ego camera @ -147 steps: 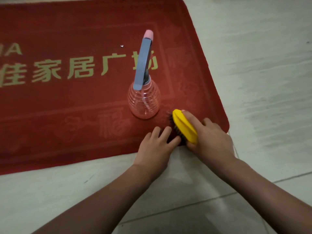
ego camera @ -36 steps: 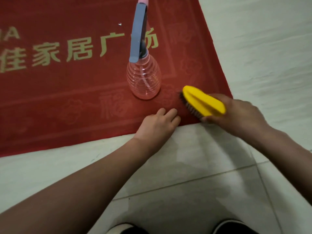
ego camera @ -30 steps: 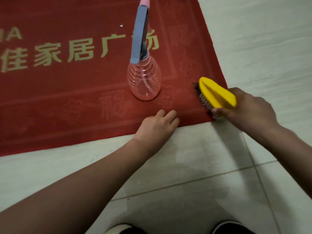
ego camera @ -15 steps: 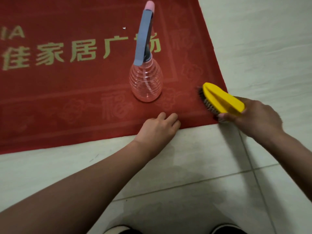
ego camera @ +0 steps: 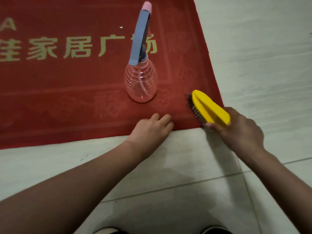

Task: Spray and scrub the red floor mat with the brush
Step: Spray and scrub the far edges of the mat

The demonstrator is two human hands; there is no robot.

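Note:
The red floor mat (ego camera: 67, 92) with gold characters covers the upper left of the floor. A clear spray bottle (ego camera: 141, 81) with a blue and pink head stands upright on it near the front right corner. My right hand (ego camera: 239, 130) grips a yellow scrub brush (ego camera: 208, 108) by its rear end, dark bristles down on the mat's front right corner. My left hand (ego camera: 152, 129) rests on the mat's front edge, fingers loosely bent, holding nothing.
Pale tiled floor (ego camera: 261, 56) lies to the right of the mat and in front of it, with darker damp-looking patches near me. A small white speck (ego camera: 120, 27) sits on the mat behind the bottle. Dark shoe tips (ego camera: 214, 230) show at the bottom edge.
Over the last second the brush has moved back and forth across the mat's front right corner and now sits slightly further left and nearer me. My left hand has stayed put.

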